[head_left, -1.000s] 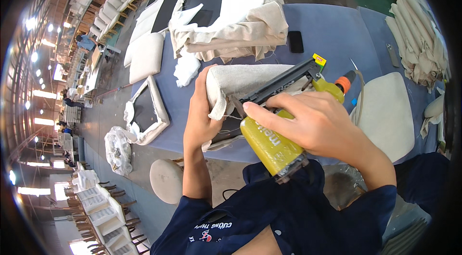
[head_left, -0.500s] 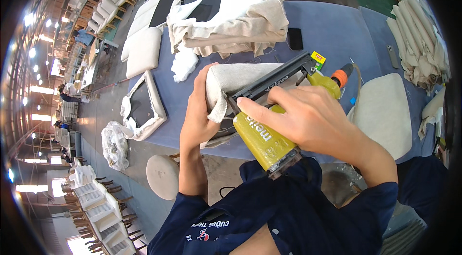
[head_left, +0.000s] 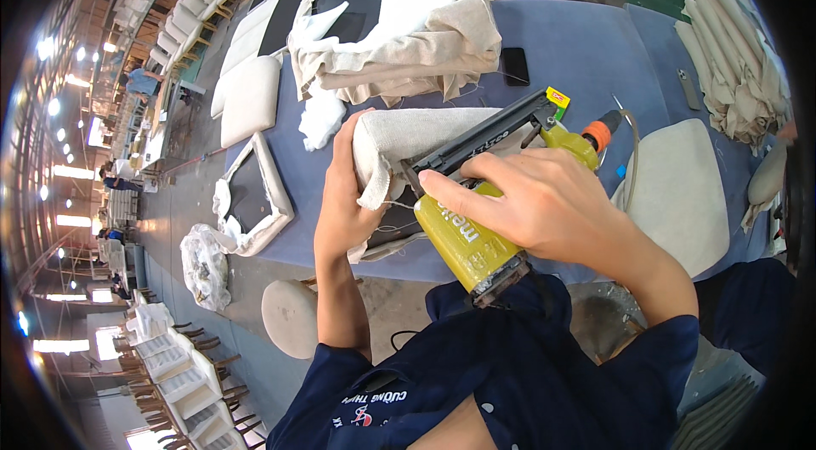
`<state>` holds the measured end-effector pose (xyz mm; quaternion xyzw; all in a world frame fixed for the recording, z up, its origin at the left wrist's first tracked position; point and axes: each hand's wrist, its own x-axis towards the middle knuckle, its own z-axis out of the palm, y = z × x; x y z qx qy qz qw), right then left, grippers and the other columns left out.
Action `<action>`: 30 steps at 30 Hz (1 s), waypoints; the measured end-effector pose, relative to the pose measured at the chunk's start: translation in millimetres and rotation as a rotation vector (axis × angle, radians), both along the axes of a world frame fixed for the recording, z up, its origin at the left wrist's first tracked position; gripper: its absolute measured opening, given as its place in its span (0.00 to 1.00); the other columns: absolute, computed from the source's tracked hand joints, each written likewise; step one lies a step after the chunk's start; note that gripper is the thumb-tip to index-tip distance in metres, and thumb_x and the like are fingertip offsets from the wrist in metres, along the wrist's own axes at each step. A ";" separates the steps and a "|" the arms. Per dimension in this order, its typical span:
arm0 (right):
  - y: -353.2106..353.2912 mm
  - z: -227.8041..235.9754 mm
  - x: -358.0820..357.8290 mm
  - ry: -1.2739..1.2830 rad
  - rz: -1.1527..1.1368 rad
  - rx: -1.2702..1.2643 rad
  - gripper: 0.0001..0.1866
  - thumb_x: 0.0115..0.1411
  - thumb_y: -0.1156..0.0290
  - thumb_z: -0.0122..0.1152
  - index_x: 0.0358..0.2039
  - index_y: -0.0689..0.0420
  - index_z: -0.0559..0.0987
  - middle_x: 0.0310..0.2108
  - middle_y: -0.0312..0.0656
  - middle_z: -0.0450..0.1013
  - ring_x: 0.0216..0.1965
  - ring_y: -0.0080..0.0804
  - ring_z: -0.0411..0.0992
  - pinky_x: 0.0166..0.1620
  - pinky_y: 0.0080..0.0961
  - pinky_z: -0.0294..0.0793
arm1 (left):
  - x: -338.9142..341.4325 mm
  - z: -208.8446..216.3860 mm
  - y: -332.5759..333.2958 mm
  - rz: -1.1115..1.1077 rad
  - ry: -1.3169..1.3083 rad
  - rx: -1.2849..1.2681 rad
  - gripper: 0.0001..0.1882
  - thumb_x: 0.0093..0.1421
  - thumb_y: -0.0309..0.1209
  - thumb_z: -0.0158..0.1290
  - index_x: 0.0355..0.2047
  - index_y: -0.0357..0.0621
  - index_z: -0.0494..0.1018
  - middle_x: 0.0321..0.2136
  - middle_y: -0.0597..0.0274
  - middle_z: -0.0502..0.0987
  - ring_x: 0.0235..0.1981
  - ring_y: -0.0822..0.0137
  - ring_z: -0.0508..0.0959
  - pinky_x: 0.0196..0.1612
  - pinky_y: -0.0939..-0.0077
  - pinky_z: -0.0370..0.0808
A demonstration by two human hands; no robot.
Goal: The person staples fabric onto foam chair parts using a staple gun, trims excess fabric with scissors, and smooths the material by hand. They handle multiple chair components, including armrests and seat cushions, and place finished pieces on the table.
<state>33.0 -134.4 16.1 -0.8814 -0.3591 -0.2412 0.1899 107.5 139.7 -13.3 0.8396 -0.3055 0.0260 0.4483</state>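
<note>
My right hand (head_left: 544,203) grips a yellow pneumatic staple gun (head_left: 463,233) with a black magazine (head_left: 484,140) and an orange air fitting (head_left: 602,129). Its nose presses against the folded edge of a seat panel covered in beige fabric (head_left: 408,131). My left hand (head_left: 344,199) clamps that fabric over the panel's near-left corner, fingers on top. The panel lies on a blue-covered workbench (head_left: 586,50).
A larger beige-covered frame (head_left: 399,33) lies behind, with a black phone (head_left: 513,66) beside it. A finished cushion (head_left: 676,195) sits at right, rolled fabric (head_left: 735,59) at far right. A small fabric-wrapped frame (head_left: 251,195) is at left, a round stool (head_left: 289,318) below, chairs beyond.
The view has shifted slightly; both hands and the staple gun keep almost the same place on the panel's corner.
</note>
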 end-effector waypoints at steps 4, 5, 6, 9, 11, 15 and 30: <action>3.6 -3.3 0.6 0.017 0.020 0.006 0.27 0.57 0.70 0.63 0.60 0.48 0.81 0.32 0.38 0.76 0.26 0.31 0.81 0.29 0.28 0.81 | -2.0 1.0 -0.3 0.005 0.014 0.002 0.37 0.64 0.23 0.53 0.73 0.32 0.56 0.67 0.49 0.65 0.68 0.57 0.65 0.72 0.64 0.57; 4.9 -4.8 1.5 0.002 0.018 0.008 0.27 0.57 0.70 0.63 0.60 0.48 0.81 0.32 0.38 0.76 0.26 0.31 0.81 0.29 0.28 0.81 | -2.5 1.9 -1.2 0.013 0.019 0.002 0.38 0.63 0.22 0.52 0.73 0.32 0.56 0.67 0.49 0.65 0.68 0.57 0.65 0.72 0.64 0.57; 5.9 -4.6 2.7 -0.017 0.012 0.005 0.27 0.57 0.70 0.63 0.60 0.48 0.81 0.31 0.38 0.76 0.26 0.32 0.81 0.29 0.28 0.81 | -1.2 2.0 -1.7 0.016 0.024 -0.002 0.38 0.63 0.22 0.52 0.73 0.33 0.56 0.67 0.49 0.65 0.68 0.58 0.65 0.72 0.64 0.57; 7.1 0.5 2.6 0.034 0.020 -0.017 0.27 0.58 0.69 0.63 0.60 0.49 0.81 0.31 0.38 0.75 0.25 0.32 0.81 0.28 0.29 0.81 | -1.5 1.0 -0.4 0.031 0.068 -0.016 0.38 0.62 0.19 0.50 0.74 0.34 0.56 0.66 0.50 0.65 0.66 0.59 0.66 0.71 0.66 0.60; 7.7 4.1 1.5 0.107 0.005 -0.030 0.29 0.58 0.70 0.64 0.62 0.45 0.81 0.35 0.38 0.78 0.26 0.34 0.80 0.31 0.30 0.80 | -2.1 0.9 -2.8 0.041 0.136 -0.032 0.38 0.62 0.17 0.49 0.74 0.35 0.56 0.65 0.51 0.66 0.65 0.60 0.67 0.70 0.67 0.61; 7.9 6.1 -0.3 0.128 -0.009 -0.040 0.31 0.59 0.71 0.63 0.64 0.44 0.80 0.36 0.39 0.78 0.27 0.36 0.79 0.32 0.31 0.80 | -1.5 1.3 -3.4 0.020 0.102 -0.034 0.39 0.60 0.15 0.48 0.74 0.36 0.56 0.64 0.51 0.66 0.65 0.61 0.68 0.69 0.68 0.62; -3.7 14.0 -9.3 0.094 -0.041 -0.077 0.26 0.59 0.72 0.63 0.60 0.52 0.80 0.30 0.40 0.74 0.24 0.34 0.81 0.28 0.30 0.81 | 17.4 -9.4 -0.2 -0.015 -0.150 -0.037 0.42 0.56 0.23 0.58 0.72 0.33 0.58 0.60 0.45 0.73 0.58 0.51 0.75 0.65 0.62 0.68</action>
